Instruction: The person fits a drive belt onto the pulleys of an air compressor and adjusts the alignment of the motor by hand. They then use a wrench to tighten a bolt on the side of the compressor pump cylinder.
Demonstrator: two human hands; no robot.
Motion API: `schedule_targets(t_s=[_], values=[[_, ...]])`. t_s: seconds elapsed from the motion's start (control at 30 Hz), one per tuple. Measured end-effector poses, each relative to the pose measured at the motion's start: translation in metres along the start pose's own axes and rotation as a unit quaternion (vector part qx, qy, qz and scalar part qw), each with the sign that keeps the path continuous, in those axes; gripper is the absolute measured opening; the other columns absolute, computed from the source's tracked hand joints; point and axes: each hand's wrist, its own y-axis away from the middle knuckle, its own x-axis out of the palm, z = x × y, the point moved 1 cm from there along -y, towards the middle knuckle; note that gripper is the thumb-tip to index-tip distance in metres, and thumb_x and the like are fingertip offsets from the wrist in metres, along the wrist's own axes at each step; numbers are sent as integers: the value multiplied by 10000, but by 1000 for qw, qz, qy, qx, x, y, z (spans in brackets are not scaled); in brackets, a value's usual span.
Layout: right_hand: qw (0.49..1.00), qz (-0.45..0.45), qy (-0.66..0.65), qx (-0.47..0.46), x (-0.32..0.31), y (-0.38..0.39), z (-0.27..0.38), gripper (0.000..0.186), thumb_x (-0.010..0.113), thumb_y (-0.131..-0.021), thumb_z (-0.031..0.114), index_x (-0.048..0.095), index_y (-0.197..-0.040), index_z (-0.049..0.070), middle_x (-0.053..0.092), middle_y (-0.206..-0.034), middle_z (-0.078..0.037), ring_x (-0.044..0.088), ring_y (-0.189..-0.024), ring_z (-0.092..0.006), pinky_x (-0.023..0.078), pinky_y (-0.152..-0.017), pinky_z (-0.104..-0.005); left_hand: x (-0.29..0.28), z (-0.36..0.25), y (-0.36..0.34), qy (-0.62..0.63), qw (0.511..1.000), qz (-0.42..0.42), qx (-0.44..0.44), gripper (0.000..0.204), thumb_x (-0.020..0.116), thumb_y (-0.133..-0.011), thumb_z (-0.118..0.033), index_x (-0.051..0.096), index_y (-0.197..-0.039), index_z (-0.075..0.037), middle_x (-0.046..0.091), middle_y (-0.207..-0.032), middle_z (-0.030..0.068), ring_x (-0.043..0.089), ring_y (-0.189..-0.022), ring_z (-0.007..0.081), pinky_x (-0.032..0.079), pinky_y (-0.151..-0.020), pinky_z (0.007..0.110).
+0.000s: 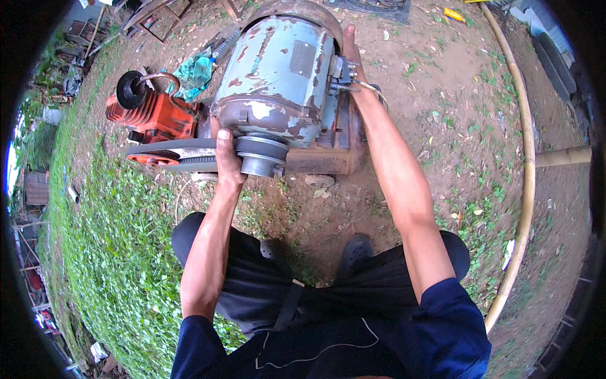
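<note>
A large electric motor (271, 66) with flaking pale blue paint sits on a rusty metal base (328, 159) in front of me. A grooved double pulley (261, 154) sticks out from its near end. My left hand (228, 158) is closed around the black drive belt (183, 146) beside this pulley, thumb upward; its other fingers are hidden. The belt runs left to the flywheel (154, 159) of an orange compressor pump (154, 114). Along the motor's right side, by the wiring terminals (343, 74), my right hand (355, 60) grips the motor, one digit straight; its remaining fingers are hidden.
Small wheels (320, 180) show under the base. Green netting or cloth (192, 74) lies behind the pump. A long bamboo pole (525, 158) runs along the right. Grass (113, 246) covers the left ground, with bare dirt and leaves to the right. A yellow object (453, 14) lies far off.
</note>
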Motion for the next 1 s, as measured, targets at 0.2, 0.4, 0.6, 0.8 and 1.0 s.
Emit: schedule_targets(t_s=[0.2, 0.4, 0.6, 0.8, 1.0], values=[[997, 35, -73, 5, 15, 10, -2, 930, 274, -878, 782, 633, -1171, -24, 661, -1103, -124, 596, -1011, -207, 448, -898, -339, -4, -7, 8, -83, 996, 4, 45, 914, 493, -804, -717, 326, -1444, -85, 452, -1340, 93, 449, -1209, 239, 371, -1026, 407], [998, 28, -60, 17, 3, 3, 9, 902, 275, -888, 769, 628, -1181, -8, 662, -1047, -100, 607, -926, -175, 487, -811, -325, 14, -11, 3, -45, 997, 29, 49, 955, 546, -774, -720, 278, -1457, -108, 431, -1355, 102, 439, -1228, 243, 368, -1036, 419], [1000, -10, -19, 14, 17, 12, 11, 904, 271, -869, 795, 673, -1093, 17, 669, -884, -78, 612, -810, -171, 494, -696, -327, 0, -7, 2, -97, 994, 9, 44, 956, 555, -768, -706, 273, -1449, -96, 452, -1308, 101, 462, -1174, 234, 395, -986, 402], [998, -63, -11, -12, 12, 14, 14, 874, 286, -892, 760, 711, -940, -2, 648, -777, -61, 545, -715, -147, 445, -651, -325, 2, -8, 2, -61, 998, 19, 29, 955, 551, -755, -713, 307, -1423, -75, 460, -1291, 113, 472, -1167, 243, 403, -984, 420], [998, -31, 2, -50, 7, 21, 21, 866, 298, -907, 736, 704, -994, -23, 684, -838, -82, 603, -783, -155, 481, -710, -331, -1, -2, 2, -33, 998, 35, 33, 825, 493, -816, -656, 359, -1398, -88, 488, -1252, 102, 494, -1125, 244, 412, -967, 421]])
